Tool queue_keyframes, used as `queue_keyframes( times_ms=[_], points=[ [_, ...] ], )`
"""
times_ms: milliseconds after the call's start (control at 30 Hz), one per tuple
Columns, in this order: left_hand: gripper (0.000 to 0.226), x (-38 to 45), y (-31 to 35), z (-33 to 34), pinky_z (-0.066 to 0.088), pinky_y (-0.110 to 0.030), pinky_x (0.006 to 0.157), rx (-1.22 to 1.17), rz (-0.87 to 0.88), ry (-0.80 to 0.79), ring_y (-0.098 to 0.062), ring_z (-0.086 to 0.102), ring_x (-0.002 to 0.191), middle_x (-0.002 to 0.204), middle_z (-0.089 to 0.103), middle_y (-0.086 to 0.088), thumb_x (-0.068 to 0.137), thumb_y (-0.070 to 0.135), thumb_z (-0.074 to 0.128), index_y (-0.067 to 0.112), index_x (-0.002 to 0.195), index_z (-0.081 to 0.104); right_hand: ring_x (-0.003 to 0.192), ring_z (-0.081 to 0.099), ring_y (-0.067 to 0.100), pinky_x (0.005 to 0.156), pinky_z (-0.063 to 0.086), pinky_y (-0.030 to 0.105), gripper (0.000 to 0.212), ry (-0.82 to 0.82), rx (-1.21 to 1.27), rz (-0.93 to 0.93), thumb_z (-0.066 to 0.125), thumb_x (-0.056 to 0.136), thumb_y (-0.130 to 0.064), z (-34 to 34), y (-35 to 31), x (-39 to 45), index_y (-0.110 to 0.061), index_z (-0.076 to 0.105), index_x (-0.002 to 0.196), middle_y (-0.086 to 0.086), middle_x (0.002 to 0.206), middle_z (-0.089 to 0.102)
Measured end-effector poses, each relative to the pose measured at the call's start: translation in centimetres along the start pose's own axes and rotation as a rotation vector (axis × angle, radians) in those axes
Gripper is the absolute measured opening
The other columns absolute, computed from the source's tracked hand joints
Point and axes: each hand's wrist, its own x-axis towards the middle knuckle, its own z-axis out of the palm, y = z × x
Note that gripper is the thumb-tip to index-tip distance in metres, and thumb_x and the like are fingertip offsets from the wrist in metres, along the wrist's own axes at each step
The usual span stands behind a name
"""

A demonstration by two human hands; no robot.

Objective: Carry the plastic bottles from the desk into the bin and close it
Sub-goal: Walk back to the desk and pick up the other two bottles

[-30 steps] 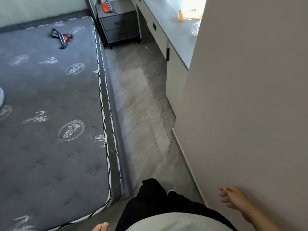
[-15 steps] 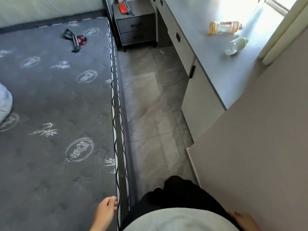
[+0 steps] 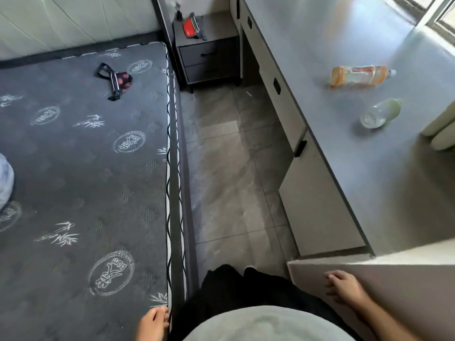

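Bottles lie on their sides far right on the smooth grey desk [image 3: 320,57]: an orange bottle [image 3: 357,75] with a label, and nearer, a clear bottle [image 3: 380,113]. Between them and the person stands a pale wall [image 3: 406,286]. Left, a quilted mattress [image 3: 86,180]. Left hand [image 3: 152,324] and right hand [image 3: 346,286] hang loosely open, empty.

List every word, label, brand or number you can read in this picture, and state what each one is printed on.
None can be read with confidence.
Round stamped logos on the mattress: characters too blurred to read.
Red-and-white label on the orange bottle lying on the desk: too small and blurred.
Clear bottle: no legible text.
Red item on the nightstand: no readable print.
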Motion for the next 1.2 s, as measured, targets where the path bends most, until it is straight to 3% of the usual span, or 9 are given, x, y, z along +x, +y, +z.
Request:
queue_keyframes(
  times_ms=[100,233,367,500,700,867,967,1067,1200],
  points=[
    [0.019,1.1,2.7,-1.0,0.045,-0.003,0.050,-0.045,-0.035,-0.127,-0.013,0.057,0.068,0.090,0.057,-0.013,0.096,0.005,0.039,0.006,0.092,0.057,0.054,0.045,0.019,0.041,0.031,0.016,0.024,-0.031,-0.009,-0.045,0.034,0.098,-0.003,0.5,-5.4,1.2,0.002,0.057,0.100,0.010,0.069,0.050],
    [0.041,3.5,5.3,-0.3,0.043,0.000,0.056,-0.026,0.087,0.052,0.012,0.057,0.046,0.051,0.057,-0.006,0.088,-0.018,0.042,0.008,0.058,0.053,0.063,0.052,0.024,0.052,0.032,0.024,0.024,-0.034,-0.028,-0.056,0.036,0.098,-0.006,1.1,-10.1,3.1,-0.002,0.059,0.097,0.012,0.076,0.056],
    [0.020,8.4,11.6,-0.1,0.047,-0.016,0.057,-0.079,-0.009,0.025,-0.022,0.062,0.065,0.077,0.062,-0.019,0.090,-0.010,0.047,-0.007,0.076,0.061,0.054,0.048,0.021,0.049,0.026,0.020,0.024,0.002,0.005,0.012,0.035,0.097,-0.003,2.2,-12.5,4.8,0.000,0.059,0.093,0.012,0.071,0.054],
    [0.019,13.7,18.6,-0.7,0.039,-0.034,0.061,-0.001,0.027,-0.057,-0.028,0.052,0.070,0.079,0.059,-0.023,0.090,0.000,0.051,-0.014,0.087,0.064,0.048,0.043,0.019,0.035,0.029,0.015,0.025,0.057,0.045,0.104,0.037,0.096,0.001,3.2,-13.7,5.6,0.014,0.058,0.101,0.016,0.065,0.053],
    [0.018,19.2,29.0,0.3,0.038,-0.031,0.055,0.163,0.174,-0.124,-0.025,0.051,0.067,0.082,0.061,-0.019,0.092,0.003,0.047,-0.003,0.084,0.063,0.083,0.052,0.028,0.071,0.039,0.031,0.024,0.153,0.094,0.155,0.045,0.091,0.009,4.3,-16.2,5.7,0.022,0.063,0.099,0.038,0.106,0.063],
    [0.019,22.6,35.6,2.8,0.039,-0.017,0.040,0.236,0.222,-0.179,-0.023,0.048,0.060,0.081,0.060,-0.019,0.092,0.004,0.049,-0.007,0.092,0.064,0.084,0.052,0.029,0.054,0.043,0.020,0.022,0.184,0.136,0.177,0.046,0.090,0.012,4.1,-18.8,7.7,0.025,0.062,0.098,0.040,0.104,0.063],
    [0.018,24.1,38.2,4.1,0.036,-0.011,0.035,0.257,0.224,-0.185,-0.023,0.049,0.061,0.081,0.061,-0.020,0.091,0.003,0.050,-0.007,0.088,0.065,0.063,0.050,0.027,0.036,0.042,0.018,0.023,0.218,0.222,0.190,0.045,0.091,0.011,3.6,-21.4,9.9,0.022,0.062,0.099,0.025,0.082,0.063],
    [0.019,25.2,41.2,5.1,0.043,-0.024,0.042,0.244,0.218,-0.212,-0.024,0.048,0.055,0.076,0.059,-0.021,0.090,-0.001,0.051,-0.008,0.077,0.062,0.051,0.046,0.021,0.042,0.035,0.023,0.021,0.208,0.277,0.172,0.043,0.093,0.005,2.8,-25.0,12.3,0.012,0.063,0.094,0.016,0.070,0.057],
    [0.032,26.2,45.3,6.0,0.037,-0.011,0.030,0.248,0.229,-0.294,-0.026,0.048,0.051,0.065,0.049,-0.012,0.092,-0.010,0.042,-0.004,0.062,0.050,0.050,0.044,0.019,0.039,0.034,0.019,0.023,0.216,0.344,0.118,0.038,0.095,0.003,1.4,-29.7,15.4,0.003,0.060,0.087,0.011,0.062,0.053]
  ],
)
